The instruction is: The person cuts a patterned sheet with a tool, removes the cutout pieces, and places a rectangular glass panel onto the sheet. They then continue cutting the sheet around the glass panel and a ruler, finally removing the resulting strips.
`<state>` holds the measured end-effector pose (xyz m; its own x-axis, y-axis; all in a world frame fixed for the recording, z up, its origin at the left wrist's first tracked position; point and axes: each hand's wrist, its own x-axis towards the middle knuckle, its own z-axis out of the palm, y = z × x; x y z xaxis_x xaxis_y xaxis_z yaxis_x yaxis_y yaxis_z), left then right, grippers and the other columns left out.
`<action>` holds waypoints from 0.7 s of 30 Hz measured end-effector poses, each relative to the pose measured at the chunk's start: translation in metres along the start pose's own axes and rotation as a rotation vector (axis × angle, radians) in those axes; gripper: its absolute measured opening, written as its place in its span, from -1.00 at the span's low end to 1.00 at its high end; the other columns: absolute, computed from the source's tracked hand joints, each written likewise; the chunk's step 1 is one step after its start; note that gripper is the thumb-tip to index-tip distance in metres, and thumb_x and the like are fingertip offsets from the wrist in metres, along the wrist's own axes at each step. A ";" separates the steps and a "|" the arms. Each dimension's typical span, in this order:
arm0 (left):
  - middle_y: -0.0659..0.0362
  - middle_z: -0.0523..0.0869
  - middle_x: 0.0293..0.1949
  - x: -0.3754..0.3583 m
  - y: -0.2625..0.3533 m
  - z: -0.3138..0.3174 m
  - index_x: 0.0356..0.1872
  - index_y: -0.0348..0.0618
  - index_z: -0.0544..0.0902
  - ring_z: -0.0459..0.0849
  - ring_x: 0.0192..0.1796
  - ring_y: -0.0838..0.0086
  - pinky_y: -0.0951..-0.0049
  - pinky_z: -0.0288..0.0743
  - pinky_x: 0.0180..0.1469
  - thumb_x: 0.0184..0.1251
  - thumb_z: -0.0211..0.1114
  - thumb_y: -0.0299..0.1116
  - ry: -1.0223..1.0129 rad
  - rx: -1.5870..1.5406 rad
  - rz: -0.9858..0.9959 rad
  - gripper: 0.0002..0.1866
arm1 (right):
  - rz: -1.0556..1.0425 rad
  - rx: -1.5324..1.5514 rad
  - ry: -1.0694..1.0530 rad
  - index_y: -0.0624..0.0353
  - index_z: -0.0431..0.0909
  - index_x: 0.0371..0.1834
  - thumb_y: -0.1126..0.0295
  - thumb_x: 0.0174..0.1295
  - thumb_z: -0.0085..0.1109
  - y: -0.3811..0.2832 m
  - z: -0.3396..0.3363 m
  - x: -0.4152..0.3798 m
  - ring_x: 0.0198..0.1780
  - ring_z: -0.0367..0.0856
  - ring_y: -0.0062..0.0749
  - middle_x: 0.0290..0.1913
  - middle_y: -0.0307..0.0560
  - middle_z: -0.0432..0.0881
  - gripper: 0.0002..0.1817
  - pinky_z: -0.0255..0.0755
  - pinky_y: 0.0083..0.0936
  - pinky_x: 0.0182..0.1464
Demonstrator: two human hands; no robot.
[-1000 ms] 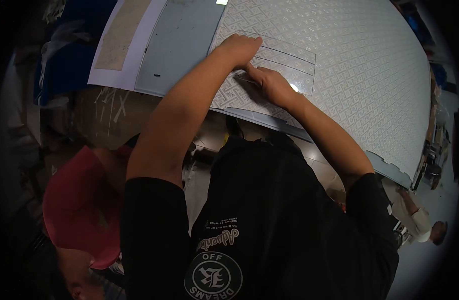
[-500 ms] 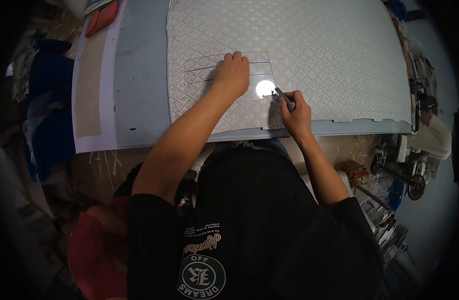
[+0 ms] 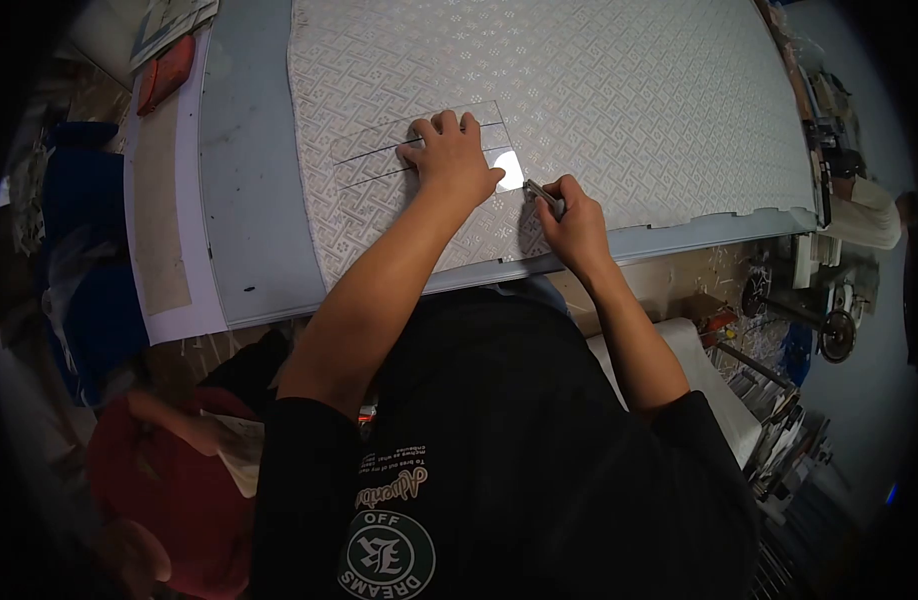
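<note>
A clear plastic template is lying flat on the patterned white fabric, a little above the middle of the frame and left of centre. It is see-through, roughly rectangular, with two long dark lines running across it toward the left, and a bright spot of glare is showing at its lower right corner.

The left hand is pressing down on the right part of the template, palm flat, fingers spread and slightly curled over its upper edge; its grip is released, closing around nothing.

Just to the right, the right hand is clenching a small utility knife. The fingers are wrapping tightly around the grey handle, and the tip is pointing up and left, sitting at the template's lower right corner beside the glare. Whether the blade is touching the fabric cannot be told.

The fabric is covering most of the upper frame, showing a woven lattice pattern with small flower-like marks. It is lying over a grey cutting mat, which is showing bare along the left and along the near edge. Left of the mat, a white sheet and a strip of brown paper are lying on the surface, and an orange object is sitting in the upper left of the frame.

At the lower left, another person in a red cap is standing close by.
</note>
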<state>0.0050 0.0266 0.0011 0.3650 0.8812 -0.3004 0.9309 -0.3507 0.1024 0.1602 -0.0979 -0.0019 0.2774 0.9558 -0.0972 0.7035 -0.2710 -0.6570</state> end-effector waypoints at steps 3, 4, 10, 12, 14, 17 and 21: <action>-0.05 0.30 0.47 0.001 0.001 -0.002 0.59 -0.05 0.29 0.26 0.45 -0.21 -0.43 0.42 0.28 0.22 0.50 0.21 -0.033 -0.042 -0.025 0.01 | -0.054 -0.031 -0.028 0.27 0.53 -0.17 0.41 0.32 0.33 -0.002 -0.003 0.005 -0.28 0.71 0.29 -0.38 0.25 0.71 -0.81 0.53 0.00 -0.26; -0.05 0.30 0.47 0.001 0.001 -0.002 0.59 -0.06 0.28 0.25 0.46 -0.22 -0.43 0.43 0.29 0.22 0.51 0.20 -0.039 -0.059 -0.025 0.01 | -0.053 -0.030 -0.031 0.27 0.53 -0.17 0.41 0.32 0.33 -0.003 -0.004 0.007 -0.28 0.71 0.29 -0.38 0.25 0.71 -0.81 0.53 0.00 -0.26; -0.07 0.28 0.48 0.002 0.002 -0.004 0.59 -0.08 0.27 0.26 0.46 -0.24 -0.46 0.45 0.31 0.25 0.51 0.15 -0.061 -0.091 -0.028 -0.01 | -0.037 -0.051 -0.027 0.27 0.57 -0.13 0.41 0.34 0.36 0.008 0.005 0.009 -0.21 0.77 0.16 -0.25 0.20 0.77 -0.80 0.59 -0.20 -0.20; -0.07 0.28 0.48 0.002 0.003 -0.005 0.59 -0.09 0.27 0.26 0.46 -0.25 -0.46 0.46 0.31 0.25 0.50 0.15 -0.066 -0.091 -0.031 -0.01 | -0.125 0.068 0.071 0.26 0.59 -0.09 0.40 0.37 0.36 0.016 0.015 0.008 -0.20 0.80 0.08 -0.22 0.17 0.78 -0.80 0.61 -0.24 -0.18; -0.09 0.30 0.47 0.001 0.003 -0.005 0.59 -0.10 0.27 0.26 0.46 -0.28 -0.45 0.47 0.30 0.26 0.50 0.15 -0.056 -0.088 -0.026 -0.01 | -0.121 0.058 0.085 0.25 0.59 -0.08 0.39 0.38 0.35 0.020 0.023 0.015 -0.19 0.81 0.03 -0.20 0.15 0.78 -0.80 0.61 -0.27 -0.17; -0.15 0.30 0.49 -0.002 0.001 -0.004 0.61 -0.10 0.25 0.23 0.49 -0.31 -0.43 0.46 0.29 0.28 0.47 0.17 -0.050 -0.084 -0.007 -0.01 | -0.117 0.100 0.116 0.22 0.59 -0.06 0.39 0.38 0.35 0.013 0.032 0.041 -0.18 0.78 0.10 -0.21 0.17 0.77 -0.81 0.59 -0.20 -0.17; -0.20 0.19 0.59 -0.011 -0.002 0.015 0.65 -0.09 0.20 0.09 0.57 -0.37 -0.46 0.25 0.39 0.32 0.41 0.16 0.052 -0.096 0.007 -0.01 | -0.179 0.181 0.167 0.18 0.59 -0.01 0.36 0.38 0.35 0.004 0.029 0.061 -0.18 0.75 0.22 -0.22 0.21 0.76 -0.78 0.59 -0.15 -0.18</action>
<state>-0.0012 0.0134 -0.0097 0.3699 0.8947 -0.2502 0.9244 -0.3274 0.1958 0.1615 -0.0372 -0.0320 0.2741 0.9505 0.1467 0.6267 -0.0608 -0.7769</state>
